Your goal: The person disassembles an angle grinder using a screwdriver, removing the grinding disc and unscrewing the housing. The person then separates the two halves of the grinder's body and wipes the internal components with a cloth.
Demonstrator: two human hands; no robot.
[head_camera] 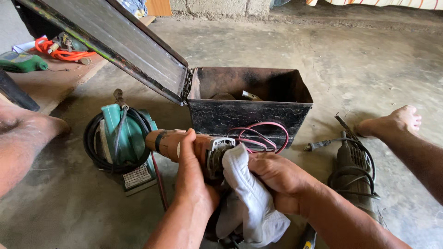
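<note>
Under the white cloth (247,193), the orange grinder (184,144) head is hidden.

Both hands, the left hand (191,177) and the right hand (277,177), are bare, with no gloves, rings or watch. The forearms carry no sleeves. Both feet (397,121) are bare too.

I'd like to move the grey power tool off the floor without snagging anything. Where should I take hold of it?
Probably best to grip the grey power tool around its long body, coming from above on the side of the right hand. It lies flat on the concrete with its black cord looped around the middle, so closing over body and loops together should keep the plug end from dragging.
</note>
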